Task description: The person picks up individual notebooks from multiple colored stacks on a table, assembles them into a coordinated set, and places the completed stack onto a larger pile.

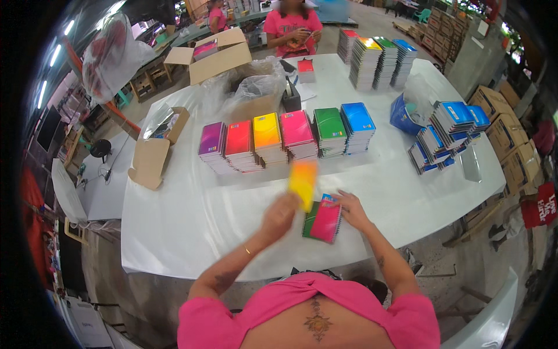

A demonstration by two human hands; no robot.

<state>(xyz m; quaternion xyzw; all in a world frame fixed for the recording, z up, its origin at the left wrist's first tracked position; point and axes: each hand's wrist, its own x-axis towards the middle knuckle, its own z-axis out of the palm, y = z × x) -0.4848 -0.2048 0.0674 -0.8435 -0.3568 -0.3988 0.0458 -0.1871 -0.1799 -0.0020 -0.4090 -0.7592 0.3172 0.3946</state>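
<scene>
My left hand [280, 214] grips a yellow-orange spiral notebook [303, 185] by its lower left edge; both are smeared by motion above the table. Below and to the right, a small fanned pile lies on the table: a pink notebook [326, 222] on top, a green notebook [311, 227] showing at its left, and a blue notebook [328, 198] peeking out at the top. Fingers of my right hand [351, 208] are bent onto the pile's upper right edge, with the fingertips at the blue and pink covers.
Beyond my hands stands a row of notebook stacks, from a purple stack [212, 139] to a blue stack [358, 119]. Blue notebooks [453, 116] are piled at right beside a blue bin [403, 116]. Cardboard boxes [221, 55] sit at the far left; a person [292, 29] stands across the table.
</scene>
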